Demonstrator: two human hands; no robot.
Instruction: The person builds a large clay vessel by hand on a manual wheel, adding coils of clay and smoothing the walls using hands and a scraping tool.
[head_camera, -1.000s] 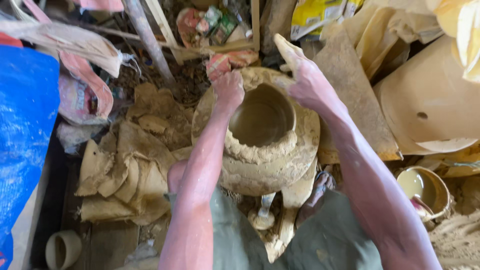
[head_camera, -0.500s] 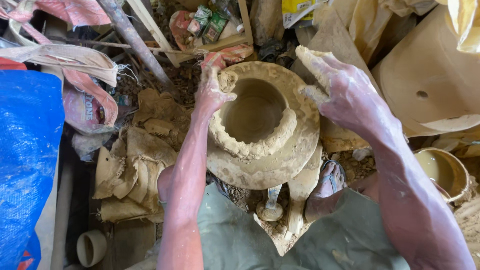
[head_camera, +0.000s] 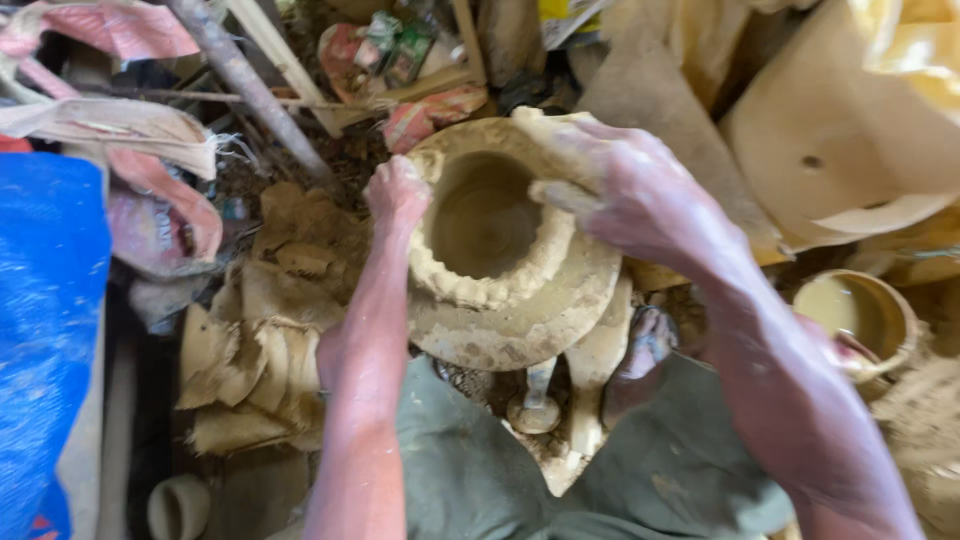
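Note:
A rough, hollow clay pot (head_camera: 487, 262) with a thick lumpy rim stands on a round clay-caked wheel disc (head_camera: 520, 325) in the middle of the head view. My left hand (head_camera: 396, 194) is curled against the pot's left outer wall near the rim. My right hand (head_camera: 625, 195), smeared with wet clay, lies over the pot's right rim, fingers pressing a strip of clay (head_camera: 545, 125) onto it. Both forearms are coated in pale slip. The pot's right wall is hidden under my right hand.
A small bowl of pale slip (head_camera: 860, 315) stands at the right. Piled clay-stained rags (head_camera: 265, 340) lie to the left, beside a blue sheet (head_camera: 45, 330). Wooden poles (head_camera: 245, 80) and wrappers crowd the back. A tan sack (head_camera: 830, 130) fills the upper right. My foot (head_camera: 645, 345) shows below the wheel.
My right hand has come down from the far edge onto the pot's right rim. My left hand stays on the left wall. The view has shifted closer.

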